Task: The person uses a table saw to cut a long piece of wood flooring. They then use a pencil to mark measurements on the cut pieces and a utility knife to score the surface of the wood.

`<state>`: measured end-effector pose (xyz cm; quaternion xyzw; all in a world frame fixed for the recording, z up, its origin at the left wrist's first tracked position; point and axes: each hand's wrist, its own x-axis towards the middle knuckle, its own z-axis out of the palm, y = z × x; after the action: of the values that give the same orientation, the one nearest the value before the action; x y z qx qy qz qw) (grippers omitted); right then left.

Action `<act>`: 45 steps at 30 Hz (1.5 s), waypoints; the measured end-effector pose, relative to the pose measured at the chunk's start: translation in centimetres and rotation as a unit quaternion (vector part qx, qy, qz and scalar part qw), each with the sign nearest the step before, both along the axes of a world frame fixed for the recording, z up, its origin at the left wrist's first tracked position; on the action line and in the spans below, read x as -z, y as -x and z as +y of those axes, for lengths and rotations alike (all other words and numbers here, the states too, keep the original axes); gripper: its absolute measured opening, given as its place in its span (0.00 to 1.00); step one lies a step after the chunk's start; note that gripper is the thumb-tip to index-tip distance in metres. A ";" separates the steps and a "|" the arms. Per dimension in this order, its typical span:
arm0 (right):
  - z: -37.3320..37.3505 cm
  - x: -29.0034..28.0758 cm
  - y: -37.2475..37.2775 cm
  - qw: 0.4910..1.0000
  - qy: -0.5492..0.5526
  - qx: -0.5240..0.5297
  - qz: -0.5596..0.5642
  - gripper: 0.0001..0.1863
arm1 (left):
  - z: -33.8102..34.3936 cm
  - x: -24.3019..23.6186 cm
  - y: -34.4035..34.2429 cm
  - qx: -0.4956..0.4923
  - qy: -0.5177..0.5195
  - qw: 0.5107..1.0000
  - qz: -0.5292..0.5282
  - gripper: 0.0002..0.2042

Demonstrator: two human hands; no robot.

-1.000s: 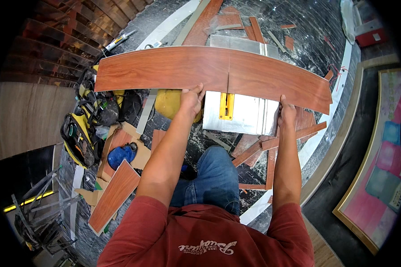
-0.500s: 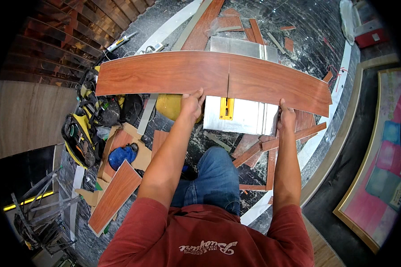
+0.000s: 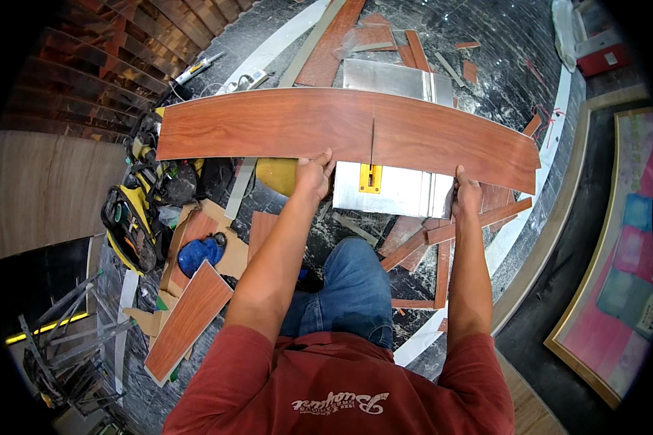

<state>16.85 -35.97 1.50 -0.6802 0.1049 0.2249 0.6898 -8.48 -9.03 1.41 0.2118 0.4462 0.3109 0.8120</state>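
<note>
Grasped one reddish wood-grain plank (image 3: 268, 123) by its near edge — left hand (image 3: 314, 176) just left of a dark slit (image 3: 372, 145), right hand (image 3: 467, 194) toward the right end. Had it laid across a silver saw table (image 3: 406, 196), slit in line with the yellow slotted insert (image 3: 371, 188). Included also: yellow-and-black tool bag (image 3: 128, 225) at left, narrow offcuts (image 3: 479, 222) at right.

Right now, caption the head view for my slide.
Left hand and right hand hold a partly slit reddish plank by its near edge across a metal tabletop with a yellow insert.
</note>
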 end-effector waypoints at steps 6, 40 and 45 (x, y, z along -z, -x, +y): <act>-0.3 -0.1 0.7 1.000 -0.010 -0.003 -0.002 0.11 | -0.4 -0.3 0.5 0.007 -0.004 1.000 0.002 0.17; -2.7 0.5 2.5 1.000 0.017 -0.010 -0.004 0.15 | -2.7 -0.5 2.6 -0.002 0.013 1.000 0.015 0.16; -2.8 0.0 3.0 1.000 0.021 -0.014 -0.002 0.16 | -2.8 -0.3 2.9 0.004 0.013 1.000 0.013 0.15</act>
<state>13.86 -38.74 1.53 -0.6967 0.0985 0.2308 0.6720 -11.41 -11.88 1.73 0.2076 0.4599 0.2987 0.8100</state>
